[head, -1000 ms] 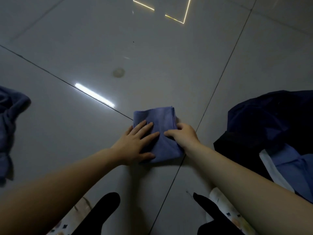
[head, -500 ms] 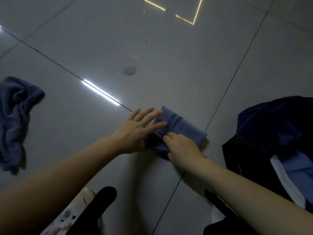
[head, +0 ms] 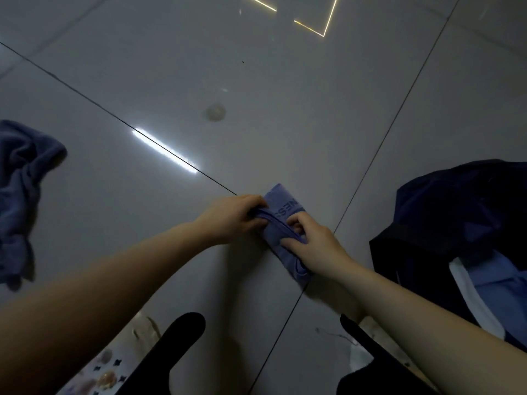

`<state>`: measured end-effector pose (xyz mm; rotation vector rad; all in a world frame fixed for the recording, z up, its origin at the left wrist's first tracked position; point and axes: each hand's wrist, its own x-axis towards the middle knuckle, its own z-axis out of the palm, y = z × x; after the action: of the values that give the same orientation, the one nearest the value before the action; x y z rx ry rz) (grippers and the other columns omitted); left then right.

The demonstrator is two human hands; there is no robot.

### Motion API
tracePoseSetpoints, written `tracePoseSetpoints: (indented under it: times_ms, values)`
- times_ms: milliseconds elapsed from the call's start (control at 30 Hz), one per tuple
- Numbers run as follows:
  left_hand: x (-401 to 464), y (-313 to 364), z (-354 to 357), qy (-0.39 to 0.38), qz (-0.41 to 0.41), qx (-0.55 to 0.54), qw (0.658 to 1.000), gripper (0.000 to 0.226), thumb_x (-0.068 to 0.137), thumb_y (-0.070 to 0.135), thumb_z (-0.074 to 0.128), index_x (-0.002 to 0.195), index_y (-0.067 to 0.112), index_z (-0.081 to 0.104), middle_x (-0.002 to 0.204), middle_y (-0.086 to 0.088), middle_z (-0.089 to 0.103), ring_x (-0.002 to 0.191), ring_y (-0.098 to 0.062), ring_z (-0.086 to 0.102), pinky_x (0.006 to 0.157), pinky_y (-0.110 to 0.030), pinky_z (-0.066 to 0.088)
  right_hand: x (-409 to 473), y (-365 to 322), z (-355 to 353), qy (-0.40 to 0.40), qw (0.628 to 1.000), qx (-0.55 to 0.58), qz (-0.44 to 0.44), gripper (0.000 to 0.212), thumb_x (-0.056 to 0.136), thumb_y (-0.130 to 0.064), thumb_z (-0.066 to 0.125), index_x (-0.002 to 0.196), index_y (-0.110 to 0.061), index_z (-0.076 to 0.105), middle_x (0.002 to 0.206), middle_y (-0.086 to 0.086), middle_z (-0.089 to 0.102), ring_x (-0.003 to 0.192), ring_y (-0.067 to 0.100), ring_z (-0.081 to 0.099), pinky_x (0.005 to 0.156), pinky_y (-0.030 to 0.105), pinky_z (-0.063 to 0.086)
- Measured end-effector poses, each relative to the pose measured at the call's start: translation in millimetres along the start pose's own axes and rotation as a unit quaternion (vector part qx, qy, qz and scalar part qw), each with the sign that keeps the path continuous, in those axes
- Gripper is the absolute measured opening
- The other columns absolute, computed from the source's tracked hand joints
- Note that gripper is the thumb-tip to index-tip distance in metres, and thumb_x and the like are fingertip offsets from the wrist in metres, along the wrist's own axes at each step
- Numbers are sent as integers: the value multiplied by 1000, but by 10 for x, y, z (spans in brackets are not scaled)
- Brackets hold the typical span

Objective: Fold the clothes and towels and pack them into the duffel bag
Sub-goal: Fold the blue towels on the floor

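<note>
Tiled floor [head: 285, 95] | left hand [head: 233, 218], right hand [head: 310, 243] grip folded towel [head: 281, 212] (lettered)

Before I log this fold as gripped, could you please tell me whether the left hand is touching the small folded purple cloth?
Touching. The head view shows the left hand with fingers curled onto the edge of the small folded purple cloth.

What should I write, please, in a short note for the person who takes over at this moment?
Left hand grips the left edge of the small folded purple cloth on the floor tiles. Right hand pinches its near edge.
Dark duffel bag lies open at the right, with light blue clothing already inside.
Done: this cloth is folded small.
Left: put it into the bag, then fold and pack the crumpled blue towel at the far left.
</note>
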<state>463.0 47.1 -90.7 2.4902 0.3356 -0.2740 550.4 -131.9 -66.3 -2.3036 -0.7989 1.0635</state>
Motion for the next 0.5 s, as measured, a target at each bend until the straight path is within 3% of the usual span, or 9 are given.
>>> tracePoseSetpoints:
  times_ms: [133, 200, 267, 367, 500]
  values:
    - [199, 163, 34, 12, -76, 36, 996, 41, 88, 39, 63, 123, 23, 50, 120, 0, 64, 109, -24, 59, 79, -31, 43, 35, 19, -24, 87, 975, -206, -10, 49, 84, -42, 67, 124, -21, 48, 122, 4, 46, 112, 26, 45, 86, 33, 39]
    - [285, 240, 58, 33, -120, 15, 992, 50, 85, 41, 66, 126, 20, 46, 122, -5, 61, 110, -28, 57, 81, -33, 43, 93, 57, -127, 101, 964, -246, 27, 68, 79, -55, 68, 133, -23, 40, 128, 5, 44, 119, 28, 42, 95, 38, 38]
    - [328, 284, 54, 54, -141, 22, 988, 63, 81, 46, 70, 131, 21, 42, 126, -7, 54, 113, -29, 52, 86, -36, 43, 153, 126, -199, 74, 962, -250, 86, 75, 75, -65, 65, 132, -22, 40, 128, 5, 49, 119, 29, 45, 94, 40, 37]
    - [325, 294, 17, 53, -111, 68, 990, 73, 79, 48, 70, 140, 27, 36, 136, -4, 41, 125, -28, 40, 95, -39, 40, 189, 213, -160, 43, 965, -243, 88, 58, 78, -68, 60, 111, -22, 51, 115, 3, 60, 109, 27, 53, 84, 38, 36]
    - [302, 359, -64, 57, -16, 103, 993, 72, 77, 33, 72, 141, 25, 39, 139, -5, 40, 124, -31, 39, 97, -42, 40, 112, 188, -186, 50, 986, -156, 21, 35, 83, -49, 66, 95, -22, 47, 103, 2, 52, 94, 24, 53, 72, 32, 36]
